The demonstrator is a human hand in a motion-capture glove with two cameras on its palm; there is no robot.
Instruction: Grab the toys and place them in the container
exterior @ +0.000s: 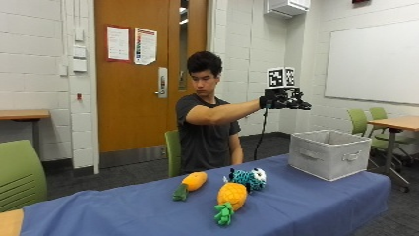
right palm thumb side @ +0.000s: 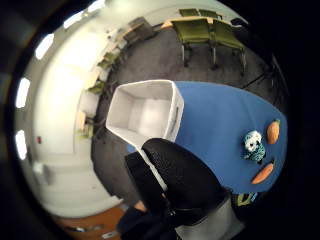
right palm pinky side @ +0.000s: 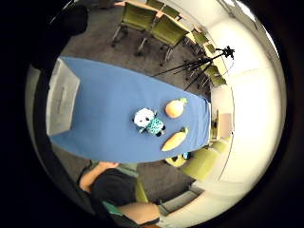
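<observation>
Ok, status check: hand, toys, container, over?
Right hand raised over the container, holding nothing. Carrot, pineapple and panda all on the blue table. Container looks empty. Nothing blocking.

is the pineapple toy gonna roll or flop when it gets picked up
The pineapple toy looks like soft stuffed crochet, so it is probably light and should squash a little under the fingers. Its rounded body lies on its side on the blue cloth and might roll if nudged. The green leaves look limp and would likely dangle.
</observation>
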